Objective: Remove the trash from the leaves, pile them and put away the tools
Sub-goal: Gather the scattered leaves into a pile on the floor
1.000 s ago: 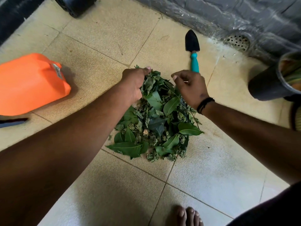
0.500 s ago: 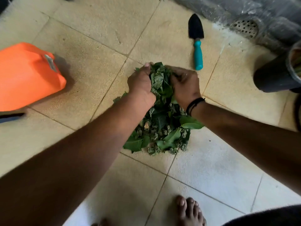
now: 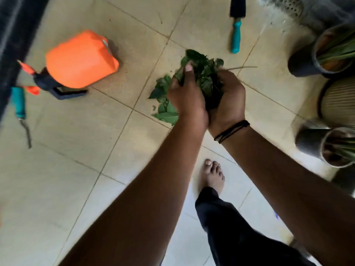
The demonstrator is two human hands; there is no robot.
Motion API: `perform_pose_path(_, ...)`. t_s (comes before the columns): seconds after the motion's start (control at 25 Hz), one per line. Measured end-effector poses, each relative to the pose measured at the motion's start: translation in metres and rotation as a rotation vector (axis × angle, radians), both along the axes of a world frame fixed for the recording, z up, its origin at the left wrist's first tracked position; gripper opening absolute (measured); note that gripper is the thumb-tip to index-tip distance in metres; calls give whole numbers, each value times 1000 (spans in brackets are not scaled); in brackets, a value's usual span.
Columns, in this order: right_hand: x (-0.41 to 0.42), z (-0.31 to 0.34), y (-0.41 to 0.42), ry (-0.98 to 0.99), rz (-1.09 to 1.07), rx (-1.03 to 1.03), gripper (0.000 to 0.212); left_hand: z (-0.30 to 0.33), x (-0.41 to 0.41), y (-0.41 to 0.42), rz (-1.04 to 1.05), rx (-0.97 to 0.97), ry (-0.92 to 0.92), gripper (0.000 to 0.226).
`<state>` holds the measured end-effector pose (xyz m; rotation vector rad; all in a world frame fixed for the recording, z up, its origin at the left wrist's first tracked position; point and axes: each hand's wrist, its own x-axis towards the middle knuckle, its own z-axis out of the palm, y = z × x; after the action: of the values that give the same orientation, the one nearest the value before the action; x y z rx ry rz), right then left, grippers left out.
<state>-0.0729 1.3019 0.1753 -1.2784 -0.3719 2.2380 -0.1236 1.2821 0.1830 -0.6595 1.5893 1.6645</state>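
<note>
Both hands cupped together around a bunch of green leaves [image 3: 203,77], fingers curled and pressing it from either side: left hand [image 3: 187,96] on the near-left flank with the thumb raised against the top of the bunch, right hand [image 3: 229,100] on the right flank, heels of the palms close together near the wrists. Bunch gripped between the palms, its top spilling out above the fingers, a thin pale stem [image 3: 242,67] poking out to the right. Black cord bracelet [image 3: 231,130] on the right wrist. More loose leaves [image 3: 165,110] on the tiled floor [image 3: 76,143] just left of and below the left hand, partly hidden by it. Beyond the hands, a trowel [image 3: 236,25] flat on the floor, black blade pointing away, teal handle pointing back toward the bunch, apart from it. Well to the left, an orange sprayer [image 3: 80,58] with a dark blue head and handle, lying on its side. Further left, near the frame edge, a second teal-handled tool [image 3: 20,110] on the floor, its metal end blurred. Along the right edge, a dark pot with long green blades [image 3: 324,52], a ribbed pale pot [image 3: 340,98] below it, and a metallic pot with plants [image 3: 332,146] nearer still. Below the arms, a bare foot [image 3: 212,175] on the tiles under a dark trouser leg [image 3: 230,227].
</note>
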Motion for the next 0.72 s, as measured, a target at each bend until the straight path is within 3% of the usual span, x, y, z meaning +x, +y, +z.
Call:
perform_pose_path(0.12, 3, 126, -13, 135, -45, -7, 75, 111, 0, -10, 35, 16, 110, 15)
perform_pose_path(0.24, 1, 291, -13, 188, 12, 73, 102, 268, -4, -13, 67, 57, 176, 13)
perform_pose_path(0.32, 1, 383, -19, 102, 107, 213, 93, 366, -2, -16, 48, 79, 191, 15)
perform_pose_path(0.44, 6, 520, -28, 59, 162, 401, 52, 509, 8, -20, 54, 141, 218, 21)
perform_pose_path(0.48, 9, 557, -29, 71, 135, 410, 53, 548, 13, -21, 64, 162, 232, 22)
perform_pose_path(0.6, 22, 627, -36, 241, 64, 277, 82, 625, 26, -27, 80, 181, 264, 21)
perform_pose_path(0.64, 27, 639, -39, 301, 52, 238, 82, 639, 30, -31, 84, 181, 276, 21)
perform_pose_path(0.72, 36, 667, -43, 424, 63, 255, 61, 667, 32, -37, 87, 212, 317, 19)
